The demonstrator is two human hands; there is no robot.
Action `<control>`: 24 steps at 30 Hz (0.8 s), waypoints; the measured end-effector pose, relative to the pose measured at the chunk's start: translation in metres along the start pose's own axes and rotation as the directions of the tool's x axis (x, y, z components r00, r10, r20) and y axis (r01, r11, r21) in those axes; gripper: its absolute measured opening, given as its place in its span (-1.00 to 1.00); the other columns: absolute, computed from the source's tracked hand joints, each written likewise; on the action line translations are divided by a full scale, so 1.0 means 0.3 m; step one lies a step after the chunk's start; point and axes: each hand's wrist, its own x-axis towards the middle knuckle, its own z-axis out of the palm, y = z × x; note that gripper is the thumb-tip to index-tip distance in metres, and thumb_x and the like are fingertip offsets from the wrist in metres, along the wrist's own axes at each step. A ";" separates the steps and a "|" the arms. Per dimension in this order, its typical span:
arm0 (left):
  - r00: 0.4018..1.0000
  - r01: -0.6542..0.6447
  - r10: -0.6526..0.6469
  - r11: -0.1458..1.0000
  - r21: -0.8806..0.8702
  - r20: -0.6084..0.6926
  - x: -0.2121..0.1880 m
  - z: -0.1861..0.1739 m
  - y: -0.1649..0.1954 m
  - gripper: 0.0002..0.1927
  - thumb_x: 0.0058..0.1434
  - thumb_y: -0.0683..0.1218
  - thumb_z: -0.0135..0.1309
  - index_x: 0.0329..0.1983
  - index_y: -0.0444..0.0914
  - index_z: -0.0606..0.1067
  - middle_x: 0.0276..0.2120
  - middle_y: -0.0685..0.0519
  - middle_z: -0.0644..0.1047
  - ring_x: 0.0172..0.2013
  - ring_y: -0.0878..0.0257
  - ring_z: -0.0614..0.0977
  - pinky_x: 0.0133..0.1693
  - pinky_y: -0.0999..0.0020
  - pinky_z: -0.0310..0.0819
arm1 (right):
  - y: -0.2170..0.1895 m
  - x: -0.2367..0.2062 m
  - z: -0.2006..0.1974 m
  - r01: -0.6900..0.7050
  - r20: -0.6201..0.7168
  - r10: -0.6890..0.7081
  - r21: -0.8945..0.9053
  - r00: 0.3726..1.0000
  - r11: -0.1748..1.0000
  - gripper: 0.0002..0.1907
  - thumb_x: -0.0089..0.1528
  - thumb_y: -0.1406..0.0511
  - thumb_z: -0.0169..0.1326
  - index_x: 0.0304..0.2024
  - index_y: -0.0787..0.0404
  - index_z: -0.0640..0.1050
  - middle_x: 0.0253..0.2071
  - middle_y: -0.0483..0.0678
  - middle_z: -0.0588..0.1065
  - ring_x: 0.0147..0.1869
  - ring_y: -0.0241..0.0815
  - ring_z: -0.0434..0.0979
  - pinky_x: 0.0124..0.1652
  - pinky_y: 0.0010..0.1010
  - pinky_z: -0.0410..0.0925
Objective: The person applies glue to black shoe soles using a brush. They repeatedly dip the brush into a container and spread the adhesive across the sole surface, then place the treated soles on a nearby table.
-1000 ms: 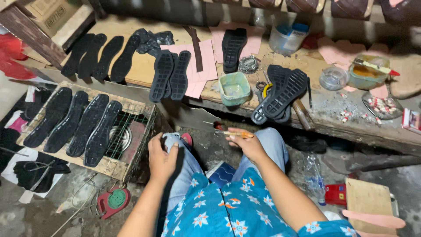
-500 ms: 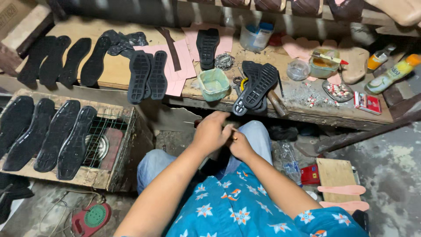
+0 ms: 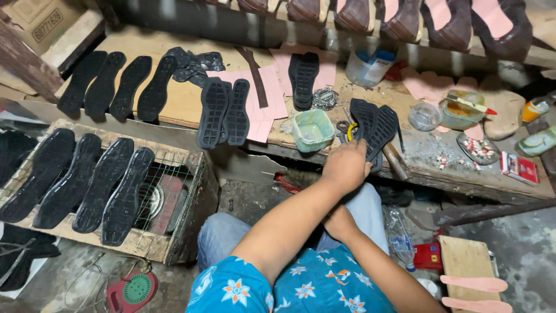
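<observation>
Cluttered and dim, the workshop centres on a low wooden counter (image 3: 174, 101) strewn with black rubber shoe soles and pink paper patterns (image 3: 272, 87). At the upper left corner stands a brown cardboard box (image 3: 35, 20) with dark printing on its side. Toward the right edge of the counter lies a small flat red packet (image 3: 519, 167), and on the floor below sits a red box (image 3: 427, 256) next to a clear plastic bottle (image 3: 398, 232).

A pale green plastic tub (image 3: 313, 129) stands near the middle of the counter; what it holds cannot be told. Behind it, a clear cup with blue lids (image 3: 369, 65) stands against the back wall. Further right, a clear round jar (image 3: 424, 116) stands beside a glue pot (image 3: 461, 110) of yellowish paste with a brush laid across it, and a shallow dish (image 3: 478, 148) carries small red and white bits.

The left hand (image 3: 346, 167) reaches to the counter's front edge, its fingers curled on the near end of a crossed pair of black soles (image 3: 375, 124), which lie just right of the tub. The right hand (image 3: 340, 223) rests low over the lap, mostly hidden under the left forearm, so its fingers cannot be read.
</observation>
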 end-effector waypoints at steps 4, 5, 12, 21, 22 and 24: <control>0.891 -0.293 0.254 0.955 -0.049 -0.377 -0.044 -0.107 0.011 -0.37 0.06 -0.01 0.24 0.20 -0.32 0.42 0.14 -0.23 0.52 0.05 -0.11 0.59 0.11 0.03 0.46 | -0.014 0.030 0.022 -0.009 -0.007 0.009 0.112 1.000 0.994 -0.52 0.24 0.25 0.09 0.20 0.24 0.45 0.20 0.17 0.50 0.32 0.11 0.46 0.22 -0.20 0.32; 0.873 -0.342 0.273 0.934 -0.108 -0.403 -0.073 -0.147 0.018 -0.38 0.08 -0.02 0.23 0.20 -0.31 0.42 0.15 -0.22 0.52 0.05 -0.11 0.59 0.12 0.06 0.48 | -0.017 0.037 0.031 0.032 -0.033 -0.028 0.141 0.999 0.989 -0.50 0.26 0.26 0.08 0.24 0.27 0.40 0.25 0.20 0.43 0.36 0.13 0.38 0.25 -0.19 0.24; 0.753 -0.518 -0.261 0.331 -0.789 -0.604 -0.316 -0.443 -0.018 -0.44 0.37 0.00 0.04 0.32 -0.23 0.13 0.02 -0.16 0.50 0.00 0.05 0.62 0.11 0.18 0.57 | -0.003 0.086 0.095 -0.018 0.111 -0.011 0.255 0.994 0.967 -0.53 0.31 0.23 0.07 0.25 0.25 0.42 0.30 0.11 0.40 0.41 0.05 0.31 0.32 -0.25 0.12; 0.865 -0.439 -0.488 -0.620 -0.651 -0.118 -0.449 -0.519 -0.385 -0.53 0.46 0.16 -0.07 0.08 -0.35 0.43 -0.08 -0.25 0.55 -0.25 0.08 0.65 -0.30 0.38 0.64 | 0.017 0.094 0.125 0.114 0.112 -0.117 0.034 0.987 0.993 -0.63 0.25 0.18 0.17 0.06 0.18 0.60 -0.02 0.04 0.59 0.08 0.05 0.59 0.05 -0.30 0.40; 0.861 -0.449 -0.496 -0.632 -0.631 -0.115 -0.461 -0.500 -0.403 -0.53 0.44 0.15 -0.07 0.06 -0.36 0.45 -0.06 -0.27 0.55 -0.24 0.07 0.66 -0.26 0.37 0.66 | 0.018 0.095 0.127 0.088 0.131 -0.090 0.023 0.987 0.996 -0.63 0.24 0.18 0.17 0.06 0.17 0.59 -0.02 0.04 0.59 0.07 0.04 0.60 0.05 -0.31 0.40; 0.848 -0.476 -0.517 -0.655 -0.587 -0.112 -0.470 -0.473 -0.437 -0.53 0.46 0.13 -0.07 0.03 -0.40 0.46 -0.01 -0.31 0.55 -0.20 0.04 0.67 -0.19 0.34 0.68 | 0.022 0.098 0.130 0.080 0.151 -0.085 0.040 0.985 0.996 -0.63 0.25 0.17 0.17 0.07 0.17 0.59 0.00 0.04 0.58 0.08 0.04 0.60 0.04 -0.31 0.41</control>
